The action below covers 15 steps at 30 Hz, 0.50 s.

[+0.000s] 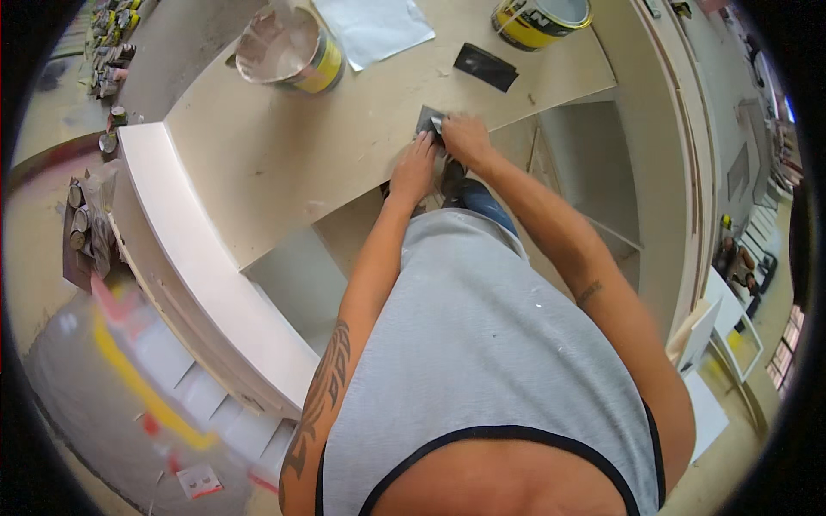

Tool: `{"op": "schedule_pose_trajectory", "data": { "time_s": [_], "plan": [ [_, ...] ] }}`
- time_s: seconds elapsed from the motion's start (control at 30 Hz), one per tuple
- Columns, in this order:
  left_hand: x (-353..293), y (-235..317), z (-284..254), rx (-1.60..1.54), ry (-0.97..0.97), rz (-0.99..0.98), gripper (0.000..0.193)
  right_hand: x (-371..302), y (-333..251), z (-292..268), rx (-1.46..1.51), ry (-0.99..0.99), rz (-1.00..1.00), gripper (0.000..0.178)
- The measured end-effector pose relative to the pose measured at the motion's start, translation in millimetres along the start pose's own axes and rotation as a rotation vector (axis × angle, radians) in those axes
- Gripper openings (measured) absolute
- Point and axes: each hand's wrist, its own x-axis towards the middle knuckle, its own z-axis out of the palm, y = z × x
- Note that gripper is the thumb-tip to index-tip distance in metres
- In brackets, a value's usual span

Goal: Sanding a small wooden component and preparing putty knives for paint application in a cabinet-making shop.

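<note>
Both my hands meet at the near edge of a cream-coloured board. My left hand (414, 169) has its fingers together on a small flat dark-grey putty spreader (426, 117). Right beside it, my right hand (465, 139) is closed, pinching at the spreader's right side, where a lighter edge shows. Whether that lighter edge is a second blade I cannot tell. Beyond my hands, a black flat rectangular piece (486, 67) lies on the board. An open bucket of pinkish-beige paste (323, 67), with a yellow and black label, stands at the far left.
A second yellow and black bucket (522, 33) stands at the far right, and a white sheet (379, 34) lies between the buckets. White raised sides (176, 198) flank the board, with open compartments (301, 275) below its near edge. Cans (79, 219) stand farther left.
</note>
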Motion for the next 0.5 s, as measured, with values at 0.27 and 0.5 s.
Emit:
{"op": "schedule_pose_trajectory", "data": {
  "time_s": [0.27,0.5],
  "plan": [
    [48.7,24.2,-11.0,0.306,-0.04,0.063,0.056,-84.1,163.3,-3.4,0.514,-0.156,0.556,0.028],
    [64.4,41.0,-37.4,-0.065,-0.145,-0.061,0.053,-187.8,202.7,18.8,0.518,-0.285,0.548,0.026]
  ]
}}
